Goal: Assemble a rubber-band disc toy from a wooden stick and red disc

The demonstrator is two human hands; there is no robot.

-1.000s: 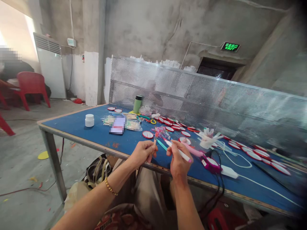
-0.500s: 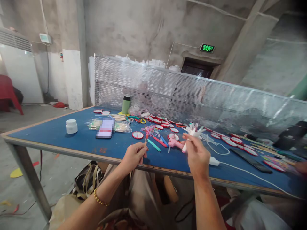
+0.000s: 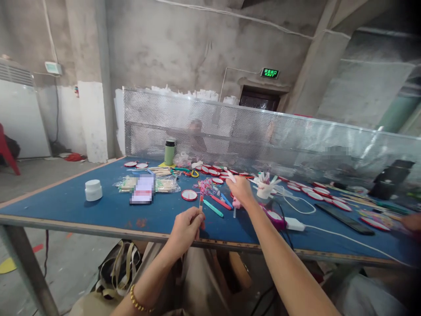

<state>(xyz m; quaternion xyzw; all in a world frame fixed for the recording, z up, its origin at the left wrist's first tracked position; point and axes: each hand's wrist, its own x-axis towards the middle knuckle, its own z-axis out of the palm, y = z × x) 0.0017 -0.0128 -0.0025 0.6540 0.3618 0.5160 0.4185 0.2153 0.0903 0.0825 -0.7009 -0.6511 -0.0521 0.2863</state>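
My left hand (image 3: 188,224) is closed around a thin wooden stick with a red tip (image 3: 201,202), held upright near the table's front edge. Over the middle of the table reaches my right hand (image 3: 242,191), its fingers pinched on a slim white stick-like thing (image 3: 231,177) whose kind I cannot make out. Below that hand, partly covered, lies a pink tool (image 3: 236,203). A teal pen (image 3: 213,208), a red pen (image 3: 221,202) and a blue pen (image 3: 226,200) lie between my hands. Close by are a tangle of colourful strings (image 3: 207,186) and a red-rimmed white disc (image 3: 189,195).
A white cup of sticks (image 3: 264,191), a white adapter with a cord (image 3: 295,224) and a black bar (image 3: 344,218) are on the right. Left stand a white jar (image 3: 94,190), phone (image 3: 142,189) and green bottle (image 3: 169,152). A perforated metal screen (image 3: 210,127) borders the back.
My right hand has moved left and forward, away from the white cup. My left hand still holds the stick near the table edge. The view has shifted slightly.
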